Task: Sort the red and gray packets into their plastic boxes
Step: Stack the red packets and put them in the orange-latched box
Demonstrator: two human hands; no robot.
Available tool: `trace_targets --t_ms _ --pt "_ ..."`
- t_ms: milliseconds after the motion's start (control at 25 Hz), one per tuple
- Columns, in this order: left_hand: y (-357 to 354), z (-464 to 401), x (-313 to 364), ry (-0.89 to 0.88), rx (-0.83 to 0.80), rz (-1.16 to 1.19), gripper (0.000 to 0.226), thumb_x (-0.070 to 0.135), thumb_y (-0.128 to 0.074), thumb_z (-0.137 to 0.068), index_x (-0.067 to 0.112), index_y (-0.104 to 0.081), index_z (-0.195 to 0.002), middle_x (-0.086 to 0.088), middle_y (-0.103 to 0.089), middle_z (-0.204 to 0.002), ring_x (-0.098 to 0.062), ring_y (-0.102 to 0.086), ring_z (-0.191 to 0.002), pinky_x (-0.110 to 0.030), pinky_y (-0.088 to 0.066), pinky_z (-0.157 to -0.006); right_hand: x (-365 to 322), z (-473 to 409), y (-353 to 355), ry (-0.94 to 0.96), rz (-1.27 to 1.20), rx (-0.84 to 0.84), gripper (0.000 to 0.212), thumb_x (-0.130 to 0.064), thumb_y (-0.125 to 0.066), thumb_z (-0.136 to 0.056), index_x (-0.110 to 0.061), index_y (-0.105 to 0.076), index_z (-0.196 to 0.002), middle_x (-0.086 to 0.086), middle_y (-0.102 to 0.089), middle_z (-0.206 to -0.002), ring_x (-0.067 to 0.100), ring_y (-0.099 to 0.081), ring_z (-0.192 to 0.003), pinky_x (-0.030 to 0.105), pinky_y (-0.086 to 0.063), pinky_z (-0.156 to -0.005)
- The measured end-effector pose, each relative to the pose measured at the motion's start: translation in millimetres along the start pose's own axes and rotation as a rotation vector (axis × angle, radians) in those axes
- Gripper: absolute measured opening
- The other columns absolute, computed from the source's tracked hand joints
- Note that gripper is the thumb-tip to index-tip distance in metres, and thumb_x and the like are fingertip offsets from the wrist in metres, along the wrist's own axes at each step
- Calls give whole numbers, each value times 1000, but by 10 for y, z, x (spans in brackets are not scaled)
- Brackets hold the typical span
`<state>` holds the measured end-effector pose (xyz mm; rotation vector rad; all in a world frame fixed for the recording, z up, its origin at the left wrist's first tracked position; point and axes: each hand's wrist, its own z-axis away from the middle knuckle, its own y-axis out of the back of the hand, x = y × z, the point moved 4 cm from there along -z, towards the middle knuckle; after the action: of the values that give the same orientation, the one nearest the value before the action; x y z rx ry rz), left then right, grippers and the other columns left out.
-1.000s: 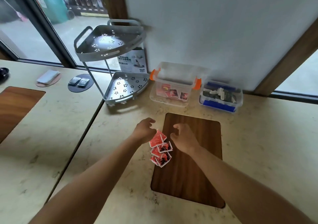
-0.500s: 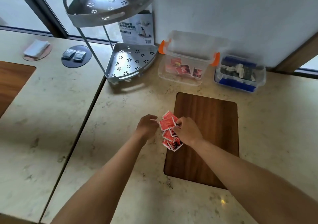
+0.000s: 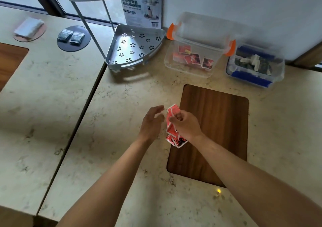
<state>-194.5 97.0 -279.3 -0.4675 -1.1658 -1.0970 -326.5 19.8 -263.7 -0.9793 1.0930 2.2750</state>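
Several red packets (image 3: 172, 122) lie bunched at the left edge of a dark wooden board (image 3: 216, 127). My right hand (image 3: 186, 125) rests on the pile and pinches the top packets between its fingers. My left hand (image 3: 152, 122) hovers just left of the pile, fingers apart and holding nothing. Against the wall stands a clear box with orange latches (image 3: 176, 66) holding a few red packets. Right of it, a clear box with blue latches (image 3: 277, 73) holds gray packets.
A grey metal corner rack (image 3: 134, 49) stands left of the boxes, with a printed carton (image 3: 142, 8) behind it. Two dark packets lie on a black coaster (image 3: 74, 45). A white cloth (image 3: 28, 28) sits far left. A seam splits the two stone tabletops.
The view has tilted down and closer. My right hand has closed on the top red packets, which were loose a second ago. My left hand has opened slightly beside the pile.
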Motion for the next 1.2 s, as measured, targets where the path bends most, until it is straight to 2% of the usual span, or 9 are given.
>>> trace_targets --t_ms 80,160,280,440,520,760,920,1000,1200 --pt "-118 55 55 23 -130 226 34 31 -44 -88 29 -70 -111 -5 -71 -115 -16 -68 -99 -21 -53 -74 -70 89 -36 12 -92 -114 22 -38 -66 -92 -22 -71 -79 -6 -72 -68 2 -67 -53 12 -47 -50" --pt "-214 86 39 148 -145 370 36 44 -44 -91 25 -74 -97 -14 -73 -91 -22 -68 -67 -29 -53 -54 -140 191 -105 3 -289 -225 21 -27 -65 -94 -18 -76 -78 0 -75 -67 9 -70 -57 21 -53 -57" --pt "-262 122 -74 408 -77 749 40 41 -48 -96 6 -64 -106 -14 -68 -73 -22 -61 -49 -29 -49 -47 -104 264 -104 -66 -528 -235 17 -13 -61 -97 -11 -77 -93 11 -76 -81 20 -72 -68 31 -57 -65" --pt "-155 191 -220 548 -12 963 29 12 -50 -91 -4 -57 -115 -23 -71 -100 -34 -75 -80 -39 -63 -70 169 242 232 1 -75 190 13 -16 -61 -95 -19 -71 -103 0 -71 -104 12 -68 -90 20 -52 -71" --pt "-137 248 -264 596 -9 958 37 -2 -40 -84 -6 -54 -118 -30 -70 -109 -39 -75 -89 -42 -63 -71 343 230 386 -59 68 335 21 -20 -66 -94 -17 -66 -115 4 -62 -119 12 -61 -102 10 -43 -74" --pt "-99 341 -328 621 -133 950 42 -5 -39 -87 1 -57 -125 -18 -72 -121 -44 -69 -107 -60 -55 -92 599 271 299 15 385 84 49 -37 -74 -87 -22 -58 -131 4 -50 -127 16 -49 -121 27 -47 -97" --pt "-95 380 -336 611 -127 1000 31 18 -47 -95 -1 -58 -116 -28 -67 -125 -43 -69 -106 -51 -57 -89 592 245 337 -21 204 129 21 -27 -76 -87 -23 -63 -103 -2 -66 -109 1 -60 -83 6 -43 -65" --pt "-88 366 -359 587 -108 1033 39 32 -48 -98 -1 -59 -116 -34 -65 -124 -45 -65 -114 -51 -55 -93 618 251 358 -117 65 144 17 -24 -73 -89 -23 -63 -102 -2 -69 -105 -1 -62 -76 7 -44 -54" --pt "-155 408 -376 565 -100 1057 55 47 -47 -99 -1 -58 -124 -29 -68 -122 -43 -65 -114 -51 -52 -96 467 377 223 -282 -695 -35 25 -8 -63 -96 -14 -63 -120 12 -72 -108 22 -73 -88 34 -60 -74"
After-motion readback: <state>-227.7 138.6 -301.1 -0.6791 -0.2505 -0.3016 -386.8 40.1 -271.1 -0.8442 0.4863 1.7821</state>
